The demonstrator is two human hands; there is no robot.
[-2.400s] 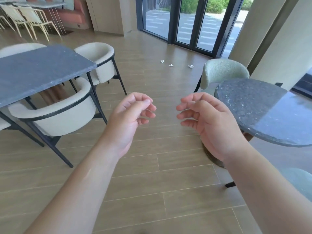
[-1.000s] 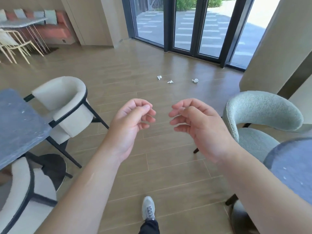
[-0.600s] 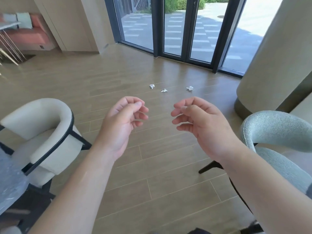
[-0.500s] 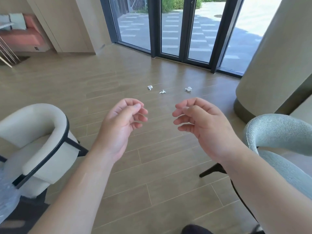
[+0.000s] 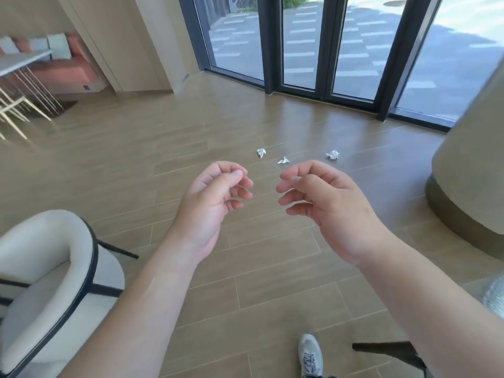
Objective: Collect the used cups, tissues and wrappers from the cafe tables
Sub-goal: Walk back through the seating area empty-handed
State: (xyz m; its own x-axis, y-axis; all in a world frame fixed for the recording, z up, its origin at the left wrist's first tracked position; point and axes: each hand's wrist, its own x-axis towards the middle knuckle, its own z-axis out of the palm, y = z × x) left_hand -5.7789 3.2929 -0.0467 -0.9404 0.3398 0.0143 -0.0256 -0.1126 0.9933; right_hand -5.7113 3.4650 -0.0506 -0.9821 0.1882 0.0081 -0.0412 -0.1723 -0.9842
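- Walked forward across the floor [image 5: 245, 268] toward three tissues [image 5: 283, 160], now nearer and lower in view than 2.4 s ago.
- Left the dark desk on the left and the round desk on the right behind, both gone from view.
- Passed the cream chair [image 5: 49, 282], now at the lower left edge.
- Nearly passed the green chair [image 5: 495, 296], only a sliver left at the right edge.
- Stepped a grey shoe [image 5: 309, 356] into view at the bottom.
- Drawn closer to the glass doors [image 5: 300, 42] and the column [image 5: 474, 165].
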